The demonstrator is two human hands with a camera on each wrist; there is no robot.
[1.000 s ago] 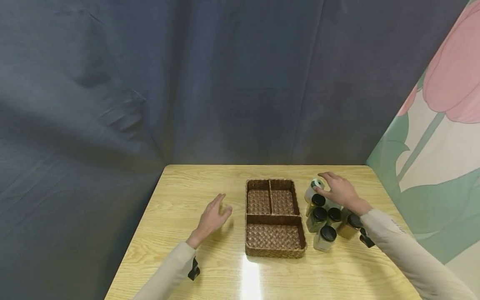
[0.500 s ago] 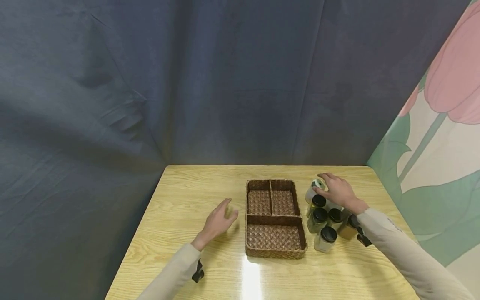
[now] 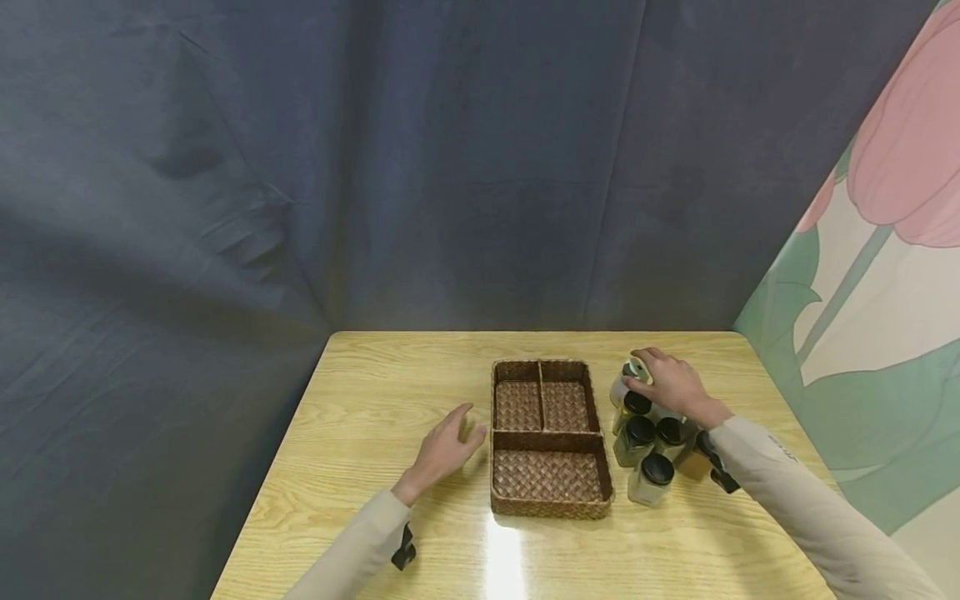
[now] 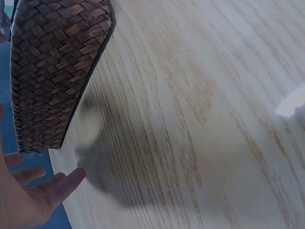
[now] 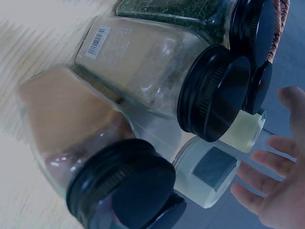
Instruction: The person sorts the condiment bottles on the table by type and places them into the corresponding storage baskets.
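My left hand (image 3: 442,454) hovers over the table just left of a woven brown three-compartment tray (image 3: 551,506). Its fingers are relaxed and hold nothing; in the left wrist view they are below the tray's woven side (image 4: 52,71). To the tray's right, my right hand (image 3: 675,387) reaches over a group of jars, thumb and fingers spread about the top of a white container (image 3: 619,390). In the right wrist view the fingertips are close to two pale-topped containers, one with a dark square (image 5: 214,167); whether they touch is unclear.
Black-lidded spice jars stand beside the tray: a pale-filled one (image 3: 651,485), a green-filled one (image 3: 632,446), and a brown-filled one (image 5: 71,119) partly under the right forearm. A dark curtain (image 3: 480,167) hangs behind the wooden table (image 3: 375,375); a flower-patterned wall (image 3: 885,333) stands right.
My left hand has moved right, closer to the tray's left side. My right hand has shifted very slightly left over the white container. The jars and tray stay in place.
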